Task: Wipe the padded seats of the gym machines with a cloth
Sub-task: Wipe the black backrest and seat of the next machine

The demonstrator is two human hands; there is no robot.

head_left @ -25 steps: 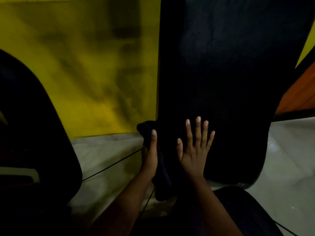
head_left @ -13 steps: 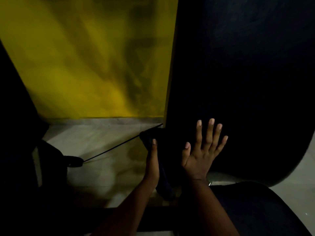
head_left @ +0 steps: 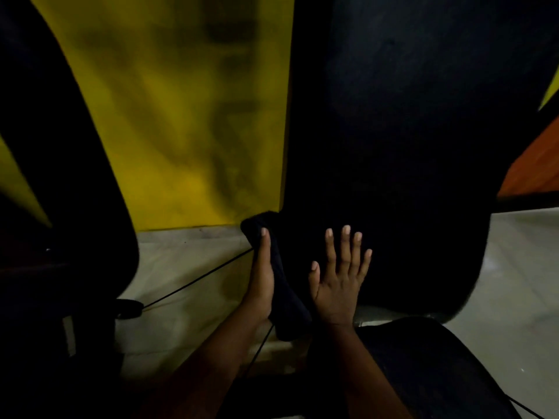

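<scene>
Gripping a dark cloth [head_left: 286,300] with the left hand [head_left: 262,279], thumb stretched straight up along it and the other fingers tucked out of sight behind the fabric, so can't say exactly how they curl. Holding that cloth right against the left edge of the big black back pad [head_left: 393,131], with the bunched top end poking out just above the thumb tip and the loose end hanging down past the wrist. Pressing the right hand [head_left: 337,282] flat on the lower part of the same pad, just to the right of the cloth, with fingers straight and spread and nothing held in it. Looks like full palm contact, but honestly pretty dark in there, so can't swear to it. Just below the right wrist, got the black seat pad [head_left: 447,367] of the machine, sitting right under that forearm. Off to the left of the left hand, looking at pale floor [head_left: 187,261] with a thin black cable [head_left: 196,278] running slantwise from a dark knob-like thing [head_left: 128,308] up toward the left hand. Beyond the left hand, a blotchy yellow wall [head_left: 181,116]. Far to the left of both hands, another dark padded shape [head_left: 60,131], too dim to name properly. Way over to the right of the right hand, an orange panel [head_left: 538,158].
</scene>
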